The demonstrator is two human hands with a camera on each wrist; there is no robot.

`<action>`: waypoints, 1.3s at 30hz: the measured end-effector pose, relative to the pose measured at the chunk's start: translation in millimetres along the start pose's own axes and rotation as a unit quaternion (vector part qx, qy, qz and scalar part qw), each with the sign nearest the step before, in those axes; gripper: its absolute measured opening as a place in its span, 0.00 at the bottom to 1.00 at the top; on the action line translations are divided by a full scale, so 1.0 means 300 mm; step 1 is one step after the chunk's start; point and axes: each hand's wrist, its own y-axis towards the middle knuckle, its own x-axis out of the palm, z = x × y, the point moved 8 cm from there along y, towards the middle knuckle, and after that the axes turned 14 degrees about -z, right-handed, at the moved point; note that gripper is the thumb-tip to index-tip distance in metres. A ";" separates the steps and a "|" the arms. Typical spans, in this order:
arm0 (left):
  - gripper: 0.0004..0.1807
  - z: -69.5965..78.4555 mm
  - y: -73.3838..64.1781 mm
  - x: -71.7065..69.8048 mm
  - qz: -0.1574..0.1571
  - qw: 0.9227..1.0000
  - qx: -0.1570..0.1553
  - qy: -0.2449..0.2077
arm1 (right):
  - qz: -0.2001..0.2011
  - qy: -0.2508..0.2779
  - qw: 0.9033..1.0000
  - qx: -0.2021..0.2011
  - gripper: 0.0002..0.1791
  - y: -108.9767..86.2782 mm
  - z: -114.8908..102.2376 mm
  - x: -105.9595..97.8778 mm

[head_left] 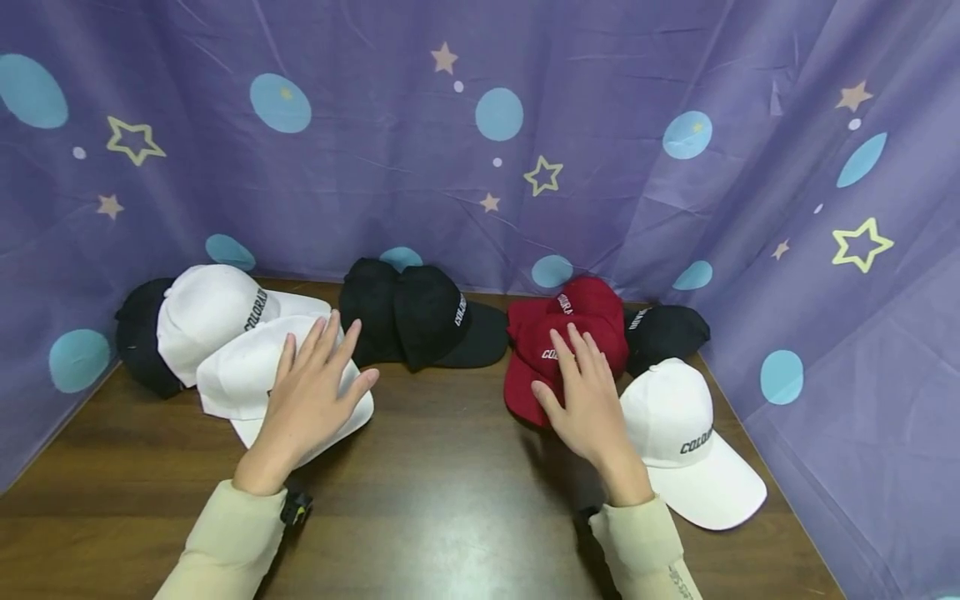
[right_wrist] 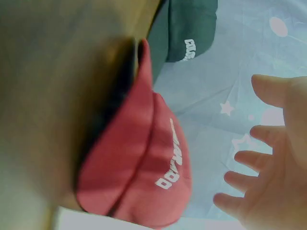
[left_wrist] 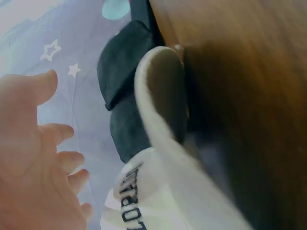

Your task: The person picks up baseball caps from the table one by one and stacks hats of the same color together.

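My left hand is over the front white cap on the left, fingers spread and holding nothing. In the left wrist view the fingers stand apart from that cap's brim. Behind it sits another white cap with dark lettering. On the right, my right hand hovers in front of the red caps, its fingers extended and nothing in them. The right wrist view shows a gap between the fingers and the red cap. A white cap lies just right of this hand.
Two nested black caps sit at the back middle of the wooden table. One black cap is at the far left, another at the back right. A purple curtain with stars hangs behind and along both sides.
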 end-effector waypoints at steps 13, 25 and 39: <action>0.38 0.032 0.165 0.000 -0.037 0.968 0.003 -0.249 | -0.040 0.098 0.994 -0.035 0.39 0.087 -0.054 -0.084; 0.37 -0.024 0.253 0.138 -0.072 0.881 -0.124 -0.450 | -0.128 0.186 0.973 -0.049 0.37 0.179 -0.119 0.042; 0.39 -0.010 0.275 0.186 -0.091 0.855 -0.091 -0.503 | -0.143 0.201 0.968 -0.044 0.36 0.175 -0.077 0.070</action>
